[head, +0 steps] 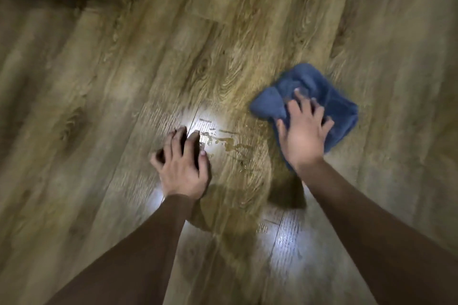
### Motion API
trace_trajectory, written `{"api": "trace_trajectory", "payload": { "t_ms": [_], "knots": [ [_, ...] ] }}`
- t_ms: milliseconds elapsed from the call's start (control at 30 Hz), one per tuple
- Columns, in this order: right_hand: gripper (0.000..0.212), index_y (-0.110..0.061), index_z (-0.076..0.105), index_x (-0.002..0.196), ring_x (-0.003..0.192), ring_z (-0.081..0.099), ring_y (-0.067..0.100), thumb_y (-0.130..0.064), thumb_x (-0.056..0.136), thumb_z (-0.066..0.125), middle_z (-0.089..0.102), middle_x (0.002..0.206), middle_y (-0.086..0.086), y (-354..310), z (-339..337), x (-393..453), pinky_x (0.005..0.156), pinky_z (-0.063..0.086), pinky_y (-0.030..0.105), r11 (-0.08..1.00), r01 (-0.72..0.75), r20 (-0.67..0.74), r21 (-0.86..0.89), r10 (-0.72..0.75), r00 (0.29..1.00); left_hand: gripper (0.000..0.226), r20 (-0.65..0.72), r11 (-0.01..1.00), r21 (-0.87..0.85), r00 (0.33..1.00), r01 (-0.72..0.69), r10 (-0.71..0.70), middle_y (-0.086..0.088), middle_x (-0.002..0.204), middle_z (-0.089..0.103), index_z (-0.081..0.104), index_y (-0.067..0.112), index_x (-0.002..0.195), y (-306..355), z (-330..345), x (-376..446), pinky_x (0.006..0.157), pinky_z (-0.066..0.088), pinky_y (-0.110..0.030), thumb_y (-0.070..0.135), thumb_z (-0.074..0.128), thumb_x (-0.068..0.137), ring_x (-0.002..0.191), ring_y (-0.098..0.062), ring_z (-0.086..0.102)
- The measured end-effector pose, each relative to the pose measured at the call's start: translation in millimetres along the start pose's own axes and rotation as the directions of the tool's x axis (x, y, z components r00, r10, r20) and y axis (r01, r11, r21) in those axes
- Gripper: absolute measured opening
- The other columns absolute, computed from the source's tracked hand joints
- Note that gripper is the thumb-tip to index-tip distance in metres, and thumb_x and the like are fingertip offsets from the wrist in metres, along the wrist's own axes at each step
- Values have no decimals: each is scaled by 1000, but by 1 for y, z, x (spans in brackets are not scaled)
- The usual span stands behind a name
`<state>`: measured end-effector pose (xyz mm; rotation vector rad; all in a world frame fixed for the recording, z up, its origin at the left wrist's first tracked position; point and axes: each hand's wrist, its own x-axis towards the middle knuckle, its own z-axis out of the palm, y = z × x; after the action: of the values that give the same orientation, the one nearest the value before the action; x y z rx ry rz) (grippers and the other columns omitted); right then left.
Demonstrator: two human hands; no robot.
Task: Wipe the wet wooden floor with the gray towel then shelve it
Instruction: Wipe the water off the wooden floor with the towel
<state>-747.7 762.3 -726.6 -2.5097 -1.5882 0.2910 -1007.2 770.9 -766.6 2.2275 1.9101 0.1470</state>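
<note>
Pressing down with spread fingers, our right hand (305, 134) lay flat on the one towel (322, 96), a crumpled, bluish-gray cloth bunched on the wooden floor (148, 44) at about three o'clock from the frame's middle. Our left hand (182, 163), at seven o'clock, rested on the boards with fingers spread and slightly bent, holding nothing. Between our two hands, one patch of water streaks (230, 143) glistened on the planks, just beside the towel's near edge.
</note>
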Motion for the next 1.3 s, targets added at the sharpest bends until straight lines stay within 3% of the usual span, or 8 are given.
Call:
{"api": "trace_trajectory", "payload": {
  "t_ms": [100,200,400,533,633,733,1067,1300],
  "knots": [
    [55,-26,57,134,135,43,34,-36,82,71,43,154,-3,-3,4,-73,99,36,54,933,355,103,-55,-348,932,47,-11,1000,4,1000,7,-7,2,156,38,49,29,138,-2,1,2,106,21,-52,41,40,94,147,-21,31],
    [41,-30,61,127,133,46,33,-34,86,59,48,151,-5,6,19,-163,100,35,51,745,667,186,-29,-651,736,47,3,1000,14,1000,-6,6,0,157,39,50,29,137,-2,2,3,105,20,-50,39,41,92,147,-23,31],
    [37,-34,57,128,122,61,27,-41,91,60,49,151,-7,21,18,-166,92,53,48,481,876,278,-30,-838,470,46,-2,1000,12,1000,-28,28,-3,155,42,53,27,135,-3,0,3,105,20,-51,38,41,92,146,-25,34],
    [61,-30,57,138,125,57,30,-45,81,74,47,152,-2,3,5,-71,91,47,50,669,725,269,-165,-677,685,45,-10,999,-3,999,-40,40,-4,156,43,55,27,135,-3,-2,2,105,18,-49,35,43,92,146,-26,35],
    [53,-31,43,147,136,39,32,-42,96,54,31,161,-7,-7,-4,3,101,34,53,888,416,159,-193,-390,907,44,-22,999,-12,999,-48,48,-4,156,42,54,28,134,-5,0,1,106,19,-49,34,41,93,146,-25,33],
    [43,-29,44,141,137,31,35,-39,100,50,31,160,-8,-22,-6,34,103,29,59,992,111,112,-58,-104,988,43,-13,998,-16,998,-56,55,-4,155,42,55,27,131,-6,1,2,105,20,-49,35,39,92,146,-25,32],
    [51,-32,60,132,124,57,33,-45,83,61,47,152,-8,-7,-4,-194,95,39,50,770,632,394,-88,-556,732,41,-20,998,-43,999,-50,50,-1,154,43,58,29,129,-7,1,2,104,22,-48,33,44,90,146,-23,33],
    [71,-36,59,135,134,51,27,-54,69,80,45,153,-9,-3,5,-195,93,51,52,713,700,482,-45,-598,640,50,75,965,-172,980,197,-187,5,156,39,48,40,144,-35,-25,16,114,12,-54,39,42,95,146,-20,30]
  ]
}}
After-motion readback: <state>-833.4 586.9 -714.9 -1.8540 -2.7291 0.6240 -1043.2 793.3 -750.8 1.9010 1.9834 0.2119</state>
